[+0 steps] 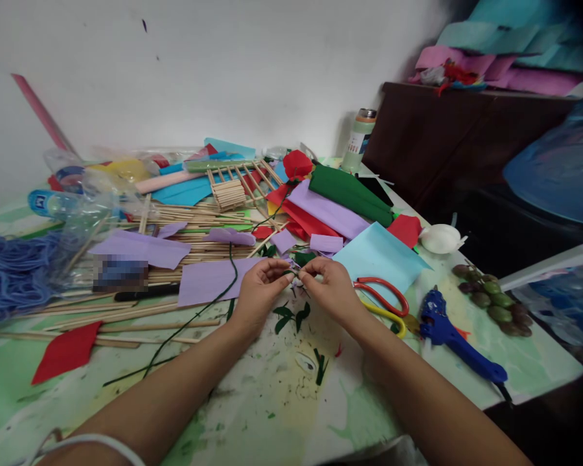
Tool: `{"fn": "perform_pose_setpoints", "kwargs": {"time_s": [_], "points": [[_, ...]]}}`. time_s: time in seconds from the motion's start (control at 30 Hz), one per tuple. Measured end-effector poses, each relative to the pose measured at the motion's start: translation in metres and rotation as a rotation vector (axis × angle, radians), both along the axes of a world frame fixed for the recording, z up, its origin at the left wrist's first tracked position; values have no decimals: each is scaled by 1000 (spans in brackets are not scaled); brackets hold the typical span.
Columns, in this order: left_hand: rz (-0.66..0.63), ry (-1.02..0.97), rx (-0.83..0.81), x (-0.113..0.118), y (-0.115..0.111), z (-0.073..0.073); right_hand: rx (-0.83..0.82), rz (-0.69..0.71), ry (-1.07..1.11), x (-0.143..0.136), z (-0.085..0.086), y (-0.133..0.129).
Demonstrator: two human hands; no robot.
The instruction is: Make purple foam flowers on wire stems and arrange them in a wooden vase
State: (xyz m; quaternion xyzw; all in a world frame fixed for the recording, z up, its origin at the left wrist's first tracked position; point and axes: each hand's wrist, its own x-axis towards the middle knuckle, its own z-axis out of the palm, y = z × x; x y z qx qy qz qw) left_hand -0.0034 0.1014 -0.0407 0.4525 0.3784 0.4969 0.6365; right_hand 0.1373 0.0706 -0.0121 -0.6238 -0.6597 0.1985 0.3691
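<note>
Near the middle of the table, my left hand and my right hand meet almost tip to tip. Each has thumb and fingers pinched on a small dark green piece between them, too small to make out fully. Just below lie dark green paper leaves. A purple paper sheet is beside my left hand, with a dark green wrapped stem crossing it. Scissors with red and yellow handles rest right of my right hand, partly over light blue paper.
A blue glue gun and grapes lie at the right. Wooden sticks, a red paper flower and a green paper roll spread behind the hands. A bottle stands near the wall; blue yarn lies at left.
</note>
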Motion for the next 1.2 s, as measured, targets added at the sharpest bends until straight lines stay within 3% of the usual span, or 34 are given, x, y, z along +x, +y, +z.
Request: {"fn": "perform_pose_setpoints", "kwargs": {"time_s": [1.2], "points": [[8,20,16,1,-1,1,-40,-44,-12,-1,3,-1]]}}
